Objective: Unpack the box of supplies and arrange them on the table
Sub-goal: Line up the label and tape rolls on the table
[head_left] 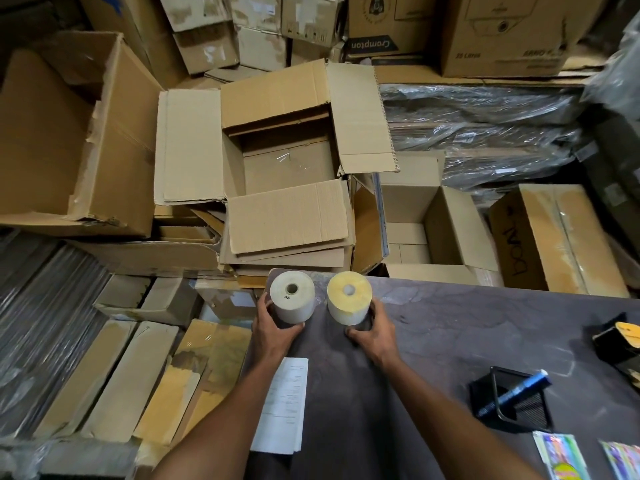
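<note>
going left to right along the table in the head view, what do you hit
Sheet of paper → left hand on white roll → yellowish roll in right hand → blue marker on black holder

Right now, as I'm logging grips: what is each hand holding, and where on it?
The left hand grips the white roll low on its side; the right hand grips the yellow-topped roll likewise.

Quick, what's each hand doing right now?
Left hand: closed around the white roll, standing on the table.
Right hand: closed around the yellowish roll beside it.
</note>
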